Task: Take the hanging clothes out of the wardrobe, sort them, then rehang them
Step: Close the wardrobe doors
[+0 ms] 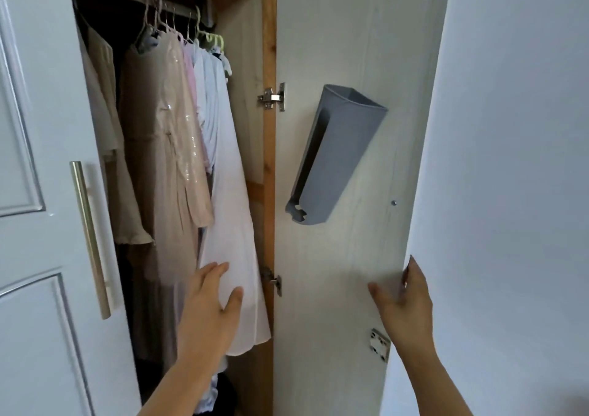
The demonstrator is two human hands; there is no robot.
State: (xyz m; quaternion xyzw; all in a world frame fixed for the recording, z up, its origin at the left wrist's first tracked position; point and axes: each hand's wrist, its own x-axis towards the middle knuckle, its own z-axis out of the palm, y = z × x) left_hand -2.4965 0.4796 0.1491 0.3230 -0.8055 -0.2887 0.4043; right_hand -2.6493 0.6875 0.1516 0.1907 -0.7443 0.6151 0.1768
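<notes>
The wardrobe stands with its right door swung open. Several garments hang on hangers from the rail: a beige sequinned dress, a cream top at the left, and a long white dress at the right. My left hand reaches in with fingers straight, in front of the white dress's lower part; I cannot tell whether it touches the cloth. My right hand holds the free edge of the open door, thumb on its inner face and fingers behind the edge.
A grey plastic holder is fixed to the door's inner face. The left door is closed and has a brass bar handle. A white wall lies to the right. Dark items sit at the wardrobe's bottom.
</notes>
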